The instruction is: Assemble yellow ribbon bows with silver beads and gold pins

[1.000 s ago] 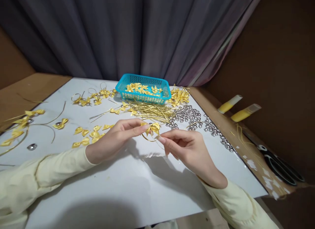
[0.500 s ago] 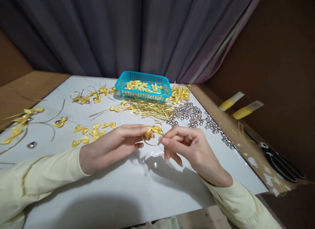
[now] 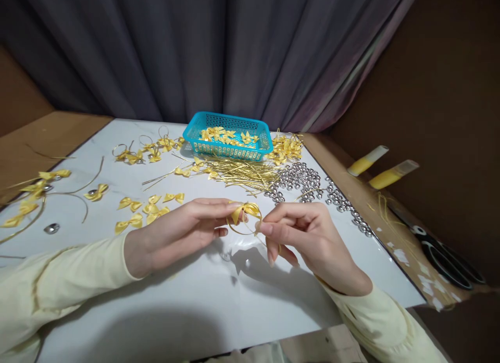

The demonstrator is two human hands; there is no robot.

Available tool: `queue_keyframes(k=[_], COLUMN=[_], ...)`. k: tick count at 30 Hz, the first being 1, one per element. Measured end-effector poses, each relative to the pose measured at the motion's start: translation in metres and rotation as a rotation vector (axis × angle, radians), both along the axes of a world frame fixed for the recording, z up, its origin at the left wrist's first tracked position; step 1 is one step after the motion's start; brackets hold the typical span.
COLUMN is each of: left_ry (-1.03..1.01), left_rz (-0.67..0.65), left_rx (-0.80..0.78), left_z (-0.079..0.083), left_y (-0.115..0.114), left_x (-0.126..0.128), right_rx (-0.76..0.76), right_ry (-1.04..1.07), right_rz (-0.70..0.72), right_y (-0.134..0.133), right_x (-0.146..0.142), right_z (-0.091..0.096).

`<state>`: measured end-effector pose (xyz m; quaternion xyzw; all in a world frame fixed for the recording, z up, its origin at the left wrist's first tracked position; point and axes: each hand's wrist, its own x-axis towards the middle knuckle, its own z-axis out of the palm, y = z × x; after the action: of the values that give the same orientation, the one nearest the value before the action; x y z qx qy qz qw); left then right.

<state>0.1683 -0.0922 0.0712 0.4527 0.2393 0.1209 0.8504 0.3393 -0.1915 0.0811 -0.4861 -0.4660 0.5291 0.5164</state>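
Between the thumb and fingers of my left hand (image 3: 187, 225) is a yellow ribbon bow (image 3: 250, 209), held above the white board. My right hand (image 3: 304, 230) pinches a thin gold cord (image 3: 242, 233) that loops below the bow. A loose end of the cord trails under my right fingers. Left of my left hand lie several yellow bows (image 3: 150, 209) on the board. Farther left, a bow with a silver piece on it (image 3: 96, 192) lies near a loose silver piece (image 3: 51, 228).
A blue basket (image 3: 189, 136) with yellow bows stands at the back. Gold cords (image 3: 242, 171) and small silver pieces (image 3: 299, 178) lie before it. On the right are black-handled scissors (image 3: 441, 256) and two yellow-and-clear tubes (image 3: 394, 174). A dark curtain (image 3: 164, 50) hangs behind.
My right hand has shifted slightly right and down, with the cord in its fingers. The cord loop sits a little farther right. My left hand still holds the bow.
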Motion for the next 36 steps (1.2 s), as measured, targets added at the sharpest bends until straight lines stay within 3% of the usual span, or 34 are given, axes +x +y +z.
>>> queue_keyframes(k=[36], left_ry=[0.008], left_rz=[0.018], left_rx=[0.038], left_z=[0.0028], left_y=[0.0005], left_x=[0.001], right_rx=[-0.008], right_ry=[-0.025], right_rz=[-0.011], right_y=[-0.0002], right_x=[-0.0013], right_z=[0.0011])
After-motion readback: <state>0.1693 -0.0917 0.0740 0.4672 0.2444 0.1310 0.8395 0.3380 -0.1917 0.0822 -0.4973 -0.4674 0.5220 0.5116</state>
